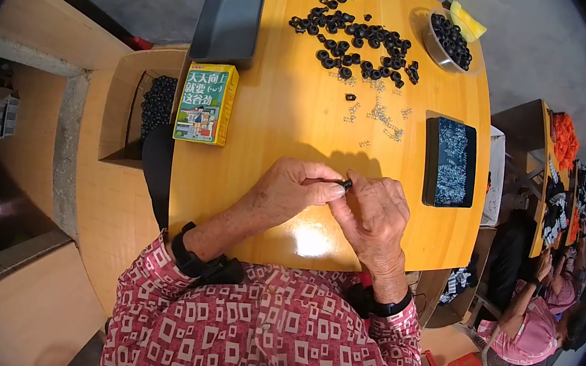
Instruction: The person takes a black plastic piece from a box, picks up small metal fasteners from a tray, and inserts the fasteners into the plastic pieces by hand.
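My left hand and my right hand meet over the near middle of the table. Between their fingertips is a small black plastic part, pinched from both sides and mostly covered by the fingers. Beyond them lie small metal springs, scattered loosely. One black piece sits by itself beside these springs. Farther back spreads a pile of round black plastic pieces, some with a hole in them. To the right of my hands, a dark tray holds many more springs.
A wooden table carries a grey tray and a green-and-yellow box at left. A clear bowl of black pieces stands far right, with a yellow piece at its rim. Another person sits at a separate table on the right.
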Available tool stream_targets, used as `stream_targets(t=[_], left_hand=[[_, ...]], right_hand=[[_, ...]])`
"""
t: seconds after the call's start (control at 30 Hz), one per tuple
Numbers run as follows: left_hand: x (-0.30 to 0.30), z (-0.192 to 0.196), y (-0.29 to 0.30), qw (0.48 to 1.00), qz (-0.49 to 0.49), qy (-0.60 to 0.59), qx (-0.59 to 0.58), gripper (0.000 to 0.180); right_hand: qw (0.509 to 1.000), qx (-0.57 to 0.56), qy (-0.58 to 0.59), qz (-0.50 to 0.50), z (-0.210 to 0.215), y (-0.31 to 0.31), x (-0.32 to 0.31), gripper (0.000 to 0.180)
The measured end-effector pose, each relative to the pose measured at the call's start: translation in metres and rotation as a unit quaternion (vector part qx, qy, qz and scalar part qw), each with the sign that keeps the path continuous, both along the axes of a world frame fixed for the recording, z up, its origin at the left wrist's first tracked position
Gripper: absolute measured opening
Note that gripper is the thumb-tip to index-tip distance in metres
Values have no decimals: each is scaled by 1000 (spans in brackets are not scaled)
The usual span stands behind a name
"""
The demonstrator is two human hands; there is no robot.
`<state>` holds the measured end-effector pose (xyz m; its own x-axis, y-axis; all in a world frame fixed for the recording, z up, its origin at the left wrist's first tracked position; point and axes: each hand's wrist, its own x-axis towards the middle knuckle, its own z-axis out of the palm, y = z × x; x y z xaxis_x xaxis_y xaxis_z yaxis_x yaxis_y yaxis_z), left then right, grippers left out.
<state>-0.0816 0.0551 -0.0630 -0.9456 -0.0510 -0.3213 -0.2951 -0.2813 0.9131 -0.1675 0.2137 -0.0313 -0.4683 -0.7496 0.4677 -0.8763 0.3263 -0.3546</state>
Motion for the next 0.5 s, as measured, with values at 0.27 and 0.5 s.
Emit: stream_targets(t=[0.27, 0.5], left_hand=[[2, 12, 6, 998, 11, -13, -68, 24], [1, 10, 8, 995, 22, -5, -95, 23]], right_hand=[[999, 25, 41, 6, 1, 2, 2, 33], [995, 74, 60, 29, 9, -2, 0, 30]])
